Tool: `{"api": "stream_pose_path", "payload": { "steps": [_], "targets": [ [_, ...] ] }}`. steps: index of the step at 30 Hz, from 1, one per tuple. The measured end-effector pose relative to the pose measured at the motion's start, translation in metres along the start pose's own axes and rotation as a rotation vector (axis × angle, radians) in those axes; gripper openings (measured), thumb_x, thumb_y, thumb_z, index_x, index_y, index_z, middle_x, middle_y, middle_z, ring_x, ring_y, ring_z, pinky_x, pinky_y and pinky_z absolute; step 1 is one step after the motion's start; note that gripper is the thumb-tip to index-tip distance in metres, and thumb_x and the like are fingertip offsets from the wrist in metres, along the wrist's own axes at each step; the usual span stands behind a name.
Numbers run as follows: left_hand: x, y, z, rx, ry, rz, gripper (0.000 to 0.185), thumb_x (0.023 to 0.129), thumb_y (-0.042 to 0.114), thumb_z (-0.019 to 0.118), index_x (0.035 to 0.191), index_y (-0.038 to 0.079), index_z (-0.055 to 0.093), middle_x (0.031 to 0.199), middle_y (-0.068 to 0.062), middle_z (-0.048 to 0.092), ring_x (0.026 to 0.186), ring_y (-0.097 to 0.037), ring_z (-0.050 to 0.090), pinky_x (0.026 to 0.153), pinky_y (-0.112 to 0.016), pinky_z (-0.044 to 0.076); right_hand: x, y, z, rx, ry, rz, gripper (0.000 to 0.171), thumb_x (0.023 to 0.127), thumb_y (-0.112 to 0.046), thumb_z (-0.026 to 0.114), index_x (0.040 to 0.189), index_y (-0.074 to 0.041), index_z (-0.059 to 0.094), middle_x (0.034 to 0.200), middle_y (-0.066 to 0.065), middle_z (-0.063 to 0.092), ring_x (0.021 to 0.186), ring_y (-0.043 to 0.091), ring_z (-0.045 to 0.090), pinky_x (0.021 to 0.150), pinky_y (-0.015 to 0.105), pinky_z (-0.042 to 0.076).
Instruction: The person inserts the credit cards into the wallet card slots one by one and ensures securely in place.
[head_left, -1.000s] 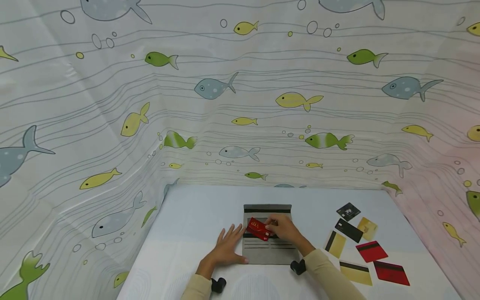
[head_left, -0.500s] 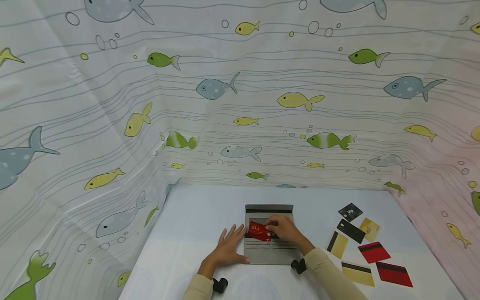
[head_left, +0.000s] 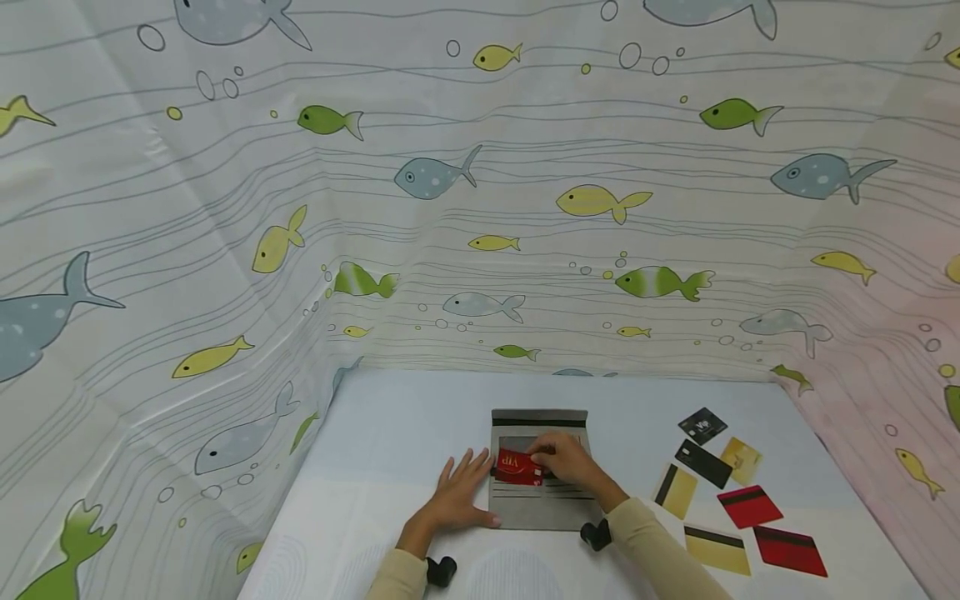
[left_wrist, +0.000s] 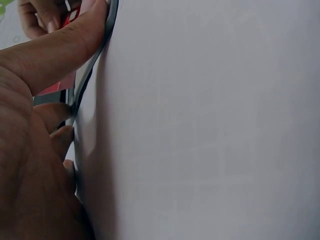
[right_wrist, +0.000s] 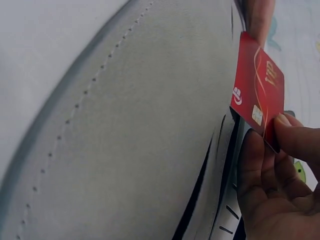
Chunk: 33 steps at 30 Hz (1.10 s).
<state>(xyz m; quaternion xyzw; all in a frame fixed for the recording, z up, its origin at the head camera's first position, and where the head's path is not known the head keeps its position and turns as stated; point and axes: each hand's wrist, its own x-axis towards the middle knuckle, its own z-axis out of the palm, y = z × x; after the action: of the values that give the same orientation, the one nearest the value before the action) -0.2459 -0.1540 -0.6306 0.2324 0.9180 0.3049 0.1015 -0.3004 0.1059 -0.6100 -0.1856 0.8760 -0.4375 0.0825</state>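
From my seat the head view is bright and evenly lit, with soft shadows under the hands and a pinkish cast toward 3 o'clock. The fish-print curtain [head_left: 480,208] bows outward at the edges from wide-angle distortion. Both wrist views are dimmer, close and soft, with the nearest skin blurred.

white table [head_left: 390,417] — grey card holder [head_left: 538,510] centre, loose cards [head_left: 720,500] right.
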Motion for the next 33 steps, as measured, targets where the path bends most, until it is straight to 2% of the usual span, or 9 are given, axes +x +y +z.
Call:
{"api": "stream_pose_path", "payload": {
  "steps": [10, 20, 29, 33],
  "targets": [
    [0.000, 0.005, -0.003, 0.032, -0.016, -0.017, 0.108, 0.074, 0.046, 0.085, 0.158, 0.006, 0.029, 0.166, -0.014, 0.023, 0.154, -0.043, 0.012, 0.120, -0.067, 0.001, 0.000, 0.005, 0.005, -0.003, -0.017, 0.042, 0.013, 0.094, -0.013, 0.068, 0.101, -0.017, 0.078, 0.097, 0.000, 0.072, 0.086, 0.013, 0.061, 0.075, 0.031, 0.054],
    [0.000, 0.004, -0.002, 0.026, -0.008, -0.022, 0.108, 0.073, 0.046, 0.085, 0.157, 0.007, 0.029, 0.166, -0.015, 0.024, 0.153, -0.044, 0.013, 0.120, -0.068, 0.001, -0.001, 0.005, 0.010, -0.042, -0.015, 0.046, 0.010, 0.094, -0.016, 0.069, 0.099, -0.018, 0.078, 0.096, -0.001, 0.072, 0.088, 0.011, 0.061, 0.077, 0.034, 0.054],
    [0.001, -0.003, 0.000, 0.019, -0.001, 0.000, 0.108, 0.074, 0.046, 0.085, 0.158, 0.009, 0.028, 0.166, -0.015, 0.023, 0.153, -0.045, 0.011, 0.119, -0.068, -0.001, -0.001, 0.008, 0.011, -0.090, -0.052, -0.030, 0.008, 0.094, -0.017, 0.070, 0.095, -0.017, 0.077, 0.093, -0.004, 0.071, 0.084, 0.009, 0.060, 0.073, 0.031, 0.052],
    [0.001, -0.002, 0.000, 0.033, -0.011, -0.007, 0.107, 0.075, 0.047, 0.084, 0.158, 0.010, 0.028, 0.167, -0.013, 0.023, 0.154, -0.042, 0.011, 0.120, -0.067, 0.000, -0.001, 0.010, 0.012, -0.094, -0.056, -0.031, 0.007, 0.093, -0.016, 0.070, 0.094, -0.017, 0.077, 0.092, -0.004, 0.070, 0.084, 0.008, 0.060, 0.074, 0.030, 0.052]
  ]
}}
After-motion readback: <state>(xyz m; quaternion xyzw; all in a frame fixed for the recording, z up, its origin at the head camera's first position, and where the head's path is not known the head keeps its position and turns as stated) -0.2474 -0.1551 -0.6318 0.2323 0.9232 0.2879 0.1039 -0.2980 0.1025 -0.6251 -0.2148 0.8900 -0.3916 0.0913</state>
